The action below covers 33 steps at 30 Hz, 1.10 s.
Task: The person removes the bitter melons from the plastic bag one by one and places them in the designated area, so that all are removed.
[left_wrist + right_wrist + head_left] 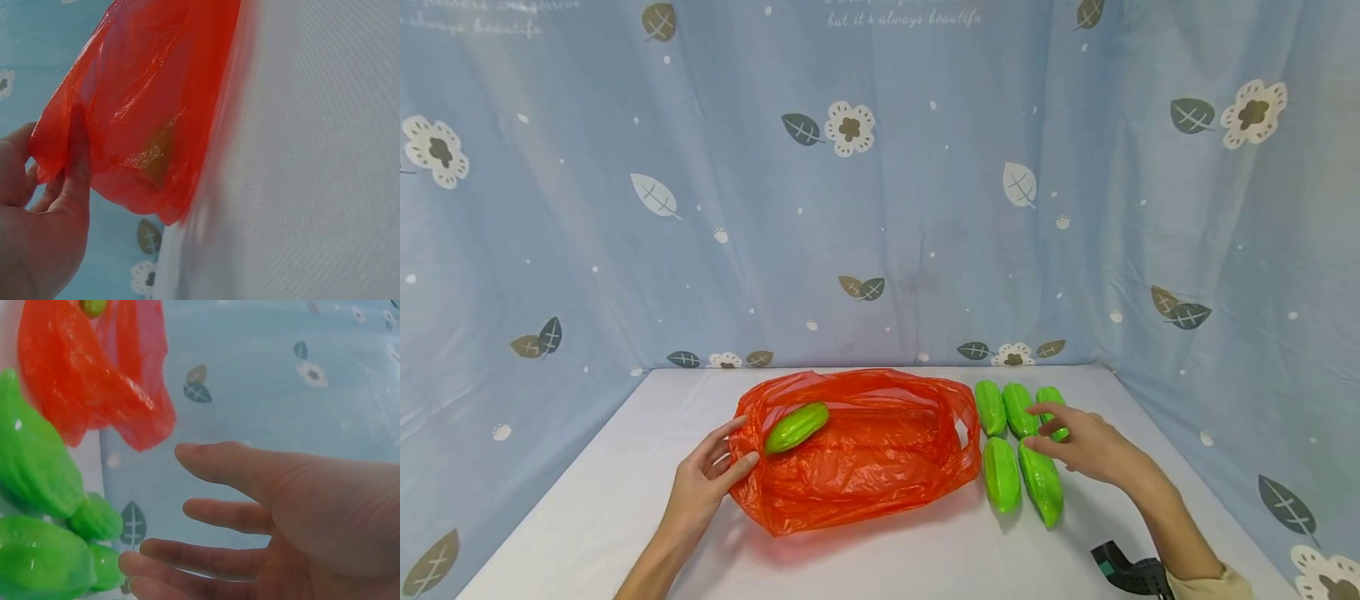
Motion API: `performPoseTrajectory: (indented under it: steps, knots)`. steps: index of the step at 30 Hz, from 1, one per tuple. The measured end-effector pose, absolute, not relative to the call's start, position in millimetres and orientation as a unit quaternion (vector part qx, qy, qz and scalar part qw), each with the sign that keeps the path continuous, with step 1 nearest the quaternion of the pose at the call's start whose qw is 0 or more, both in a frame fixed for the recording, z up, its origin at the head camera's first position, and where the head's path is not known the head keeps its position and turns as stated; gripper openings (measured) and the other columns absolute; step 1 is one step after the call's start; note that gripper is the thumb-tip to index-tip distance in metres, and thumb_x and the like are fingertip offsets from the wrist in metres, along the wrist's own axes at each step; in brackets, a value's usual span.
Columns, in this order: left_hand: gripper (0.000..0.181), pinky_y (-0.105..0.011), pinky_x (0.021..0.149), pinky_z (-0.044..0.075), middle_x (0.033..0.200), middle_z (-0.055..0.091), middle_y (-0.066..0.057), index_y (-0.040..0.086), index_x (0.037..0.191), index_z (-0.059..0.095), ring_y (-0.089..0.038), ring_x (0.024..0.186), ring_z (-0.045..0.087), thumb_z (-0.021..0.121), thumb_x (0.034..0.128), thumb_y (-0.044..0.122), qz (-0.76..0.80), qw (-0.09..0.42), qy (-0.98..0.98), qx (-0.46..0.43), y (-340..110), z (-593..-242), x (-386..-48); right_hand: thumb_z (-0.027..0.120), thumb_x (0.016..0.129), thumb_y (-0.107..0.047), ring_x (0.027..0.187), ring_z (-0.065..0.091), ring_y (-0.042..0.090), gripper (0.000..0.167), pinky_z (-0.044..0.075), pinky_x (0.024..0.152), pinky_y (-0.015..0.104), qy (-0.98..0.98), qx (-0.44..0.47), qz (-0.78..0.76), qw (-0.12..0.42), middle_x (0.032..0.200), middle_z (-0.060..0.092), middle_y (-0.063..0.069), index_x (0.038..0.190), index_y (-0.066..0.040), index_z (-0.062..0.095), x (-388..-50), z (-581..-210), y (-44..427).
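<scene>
A thin red plastic bag (872, 475) lies on the white table with its mouth spread open. Inside its left end rests one shiny green, ridged, gourd-like vegetable (796, 428). My left hand (698, 482) holds the bag's left edge between thumb and fingers; in the left wrist view the bag's film (137, 100) drapes over part of the fingers. To the right of the bag, several more green gourds (1002, 475) lie in two rows. Over these hovers my right hand (1090, 446), fingers extended and apart, holding nothing; its palm (319, 519) shows in the right wrist view.
A blue curtain (925, 217) with leaf and flower prints hangs behind and at both sides of the white table (587, 492). A dark strapped device (1131, 575) sits on the right wrist.
</scene>
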State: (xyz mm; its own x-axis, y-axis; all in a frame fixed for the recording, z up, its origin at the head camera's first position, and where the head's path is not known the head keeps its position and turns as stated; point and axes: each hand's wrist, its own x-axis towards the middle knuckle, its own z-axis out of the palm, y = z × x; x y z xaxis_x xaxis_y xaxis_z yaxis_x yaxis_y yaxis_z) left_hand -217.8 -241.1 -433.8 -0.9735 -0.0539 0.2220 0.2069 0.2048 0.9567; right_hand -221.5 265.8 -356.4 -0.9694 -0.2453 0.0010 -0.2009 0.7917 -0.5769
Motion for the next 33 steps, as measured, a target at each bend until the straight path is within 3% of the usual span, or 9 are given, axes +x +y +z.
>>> performPoseTrajectory:
  steps: [4, 12, 25, 33]
  knots:
    - [0.061, -0.018, 0.083, 0.056, 0.122, 0.062, 0.013, 0.018, 0.146, 0.046, 0.001, 0.104, 0.065, 0.071, 0.0906, 0.019, -0.627, 0.102, -0.77, -0.047, -242.2, -432.2, -217.0, 0.07, 0.09, -0.036, 0.086, 0.069, 0.023, 0.057, 0.057, 0.061, 0.032, 0.945, -0.137, -0.296, 0.032, 0.109, 0.069, 0.016, 0.135, -0.006, 0.053, -224.3, -352.7, 255.7]
    - [0.06, -0.018, 0.083, 0.056, 0.122, 0.063, 0.013, 0.016, 0.146, 0.046, 0.001, 0.105, 0.065, 0.071, 0.0905, 0.017, -0.633, 0.106, -0.765, -0.055, -243.1, -431.5, -217.5, 0.071, 0.088, -0.039, 0.098, 0.067, 0.028, 0.053, 0.058, 0.072, 0.038, 0.948, -0.17, -0.27, 0.004, 0.112, 0.069, 0.014, 0.133, -0.013, 0.056, -229.6, -339.9, 231.1]
    - [0.059, -0.017, 0.084, 0.055, 0.123, 0.061, 0.009, 0.017, 0.146, 0.046, 0.0, 0.105, 0.065, 0.07, 0.0915, 0.019, -0.63, 0.105, -0.768, -0.047, -242.1, -434.6, -217.4, 0.072, 0.088, -0.035, 0.08, 0.066, 0.014, 0.052, 0.056, 0.062, 0.026, 0.946, -0.203, -0.251, 0.025, 0.106, 0.07, 0.009, 0.133, -0.012, 0.057, -245.7, -316.3, 185.4]
    - [0.059, -0.017, 0.084, 0.056, 0.121, 0.062, 0.011, 0.015, 0.145, 0.046, 0.0, 0.104, 0.065, 0.07, 0.0916, 0.016, -0.635, 0.104, -0.764, -0.051, -241.4, -434.9, -217.3, 0.074, 0.087, -0.035, 0.089, 0.066, 0.017, 0.051, 0.058, 0.065, 0.028, 0.949, -0.204, -0.237, 0.042, 0.109, 0.07, 0.006, 0.13, -0.014, 0.058, -251.5, -312.1, 159.2]
